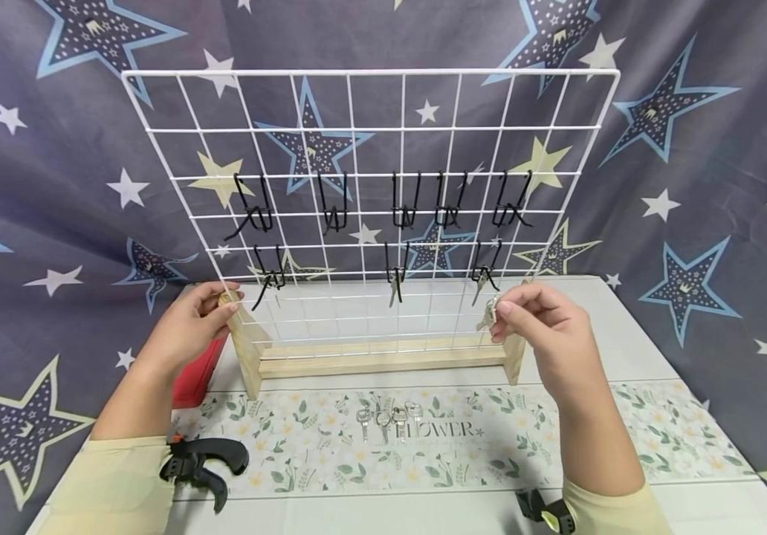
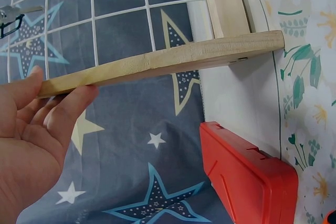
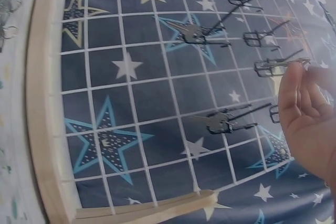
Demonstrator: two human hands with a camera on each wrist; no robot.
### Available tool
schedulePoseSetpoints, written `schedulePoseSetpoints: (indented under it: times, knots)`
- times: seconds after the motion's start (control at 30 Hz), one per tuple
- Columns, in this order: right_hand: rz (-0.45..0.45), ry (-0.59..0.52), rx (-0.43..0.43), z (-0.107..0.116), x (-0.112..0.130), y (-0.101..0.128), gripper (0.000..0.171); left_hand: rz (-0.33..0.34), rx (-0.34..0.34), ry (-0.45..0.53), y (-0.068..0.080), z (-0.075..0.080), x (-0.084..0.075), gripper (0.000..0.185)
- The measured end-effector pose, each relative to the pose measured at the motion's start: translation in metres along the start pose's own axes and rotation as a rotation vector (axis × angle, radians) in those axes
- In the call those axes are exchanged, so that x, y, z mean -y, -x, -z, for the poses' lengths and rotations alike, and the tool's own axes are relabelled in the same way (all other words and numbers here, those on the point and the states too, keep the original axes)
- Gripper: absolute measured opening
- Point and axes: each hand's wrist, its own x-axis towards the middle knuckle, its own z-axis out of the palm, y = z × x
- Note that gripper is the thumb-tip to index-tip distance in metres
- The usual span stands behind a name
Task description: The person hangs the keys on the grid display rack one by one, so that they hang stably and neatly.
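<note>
Near the table's left edge, a red case [image 1: 199,374] lies flat, partly under the left forearm; the left wrist view shows it [image 2: 247,182] just beside the floral runner [image 1: 464,438]. At the front left edge sits a black clamp [image 1: 199,464]. Left hand [image 1: 192,321]: fingers curled around the top of the left wooden foot [image 1: 248,349] of the grid stand, thumb and fingertips touching the wood; in the left wrist view the fingers [image 2: 63,111] lie under that foot [image 2: 157,64].

Centre, toward the back edge: white wire grid [image 1: 370,130] upright in a wooden base bar [image 1: 383,357]. Black hooks [image 1: 335,204] hang on it in two rows. Two lower hooks each carry a key: one near the middle [image 1: 393,290], one further right [image 1: 479,290]. On the runner, in front of the base, a row of loose keys [image 1: 386,420] lies flat, close together.

Right of centre: right hand [image 1: 544,327] raised just in front of the grid's lower right part, thumb and forefinger pinching a silver key [image 1: 488,313]. The key is off the table, close to the grid wires, just beside the rightmost hung key. In the right wrist view the fingertips [image 3: 294,90] are at a hook with the key [image 3: 281,65]; whether it rests on the hook cannot be told.

Front right edge: second black clamp [image 1: 544,513], partly hidden by the sleeve.
</note>
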Motion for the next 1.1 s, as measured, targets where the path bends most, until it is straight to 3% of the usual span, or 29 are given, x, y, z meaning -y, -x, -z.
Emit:
schedulePoseSetpoints:
  times: [0.37,0.83,0.97,1.1]
  knots:
    - [0.180,-0.232,-0.073,0.008,0.021,-0.019,0.011,0.002,-0.009,0.005,0.001,0.001,0.001,0.043]
    - [0.182,-0.200,-0.181,0.010,0.038,-0.047,0.005,-0.009,-0.004,0.008,0.002,0.001,-0.001,0.043]
    - [0.165,-0.152,-0.186,0.010,0.036,-0.055,0.004,-0.006,-0.001,0.004,0.002,0.002,-0.001,0.043]
    - [0.150,-0.177,-0.172,0.011,0.033,-0.060,0.005,-0.001,0.001,-0.009,0.001,0.001,-0.001,0.044]
